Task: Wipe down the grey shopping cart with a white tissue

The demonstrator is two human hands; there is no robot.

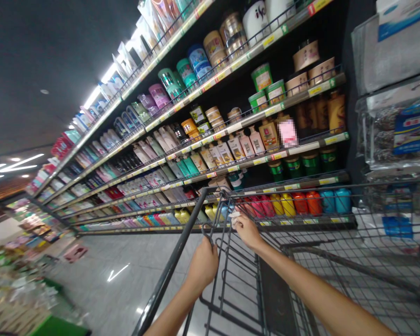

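Head view: the left hand [203,265] is closed around a bar of the dark metal wire shopping cart [182,254]. The right hand [245,228], farther forward, grips the cart's upper rim, pinching a small white crumpled paper [235,214].
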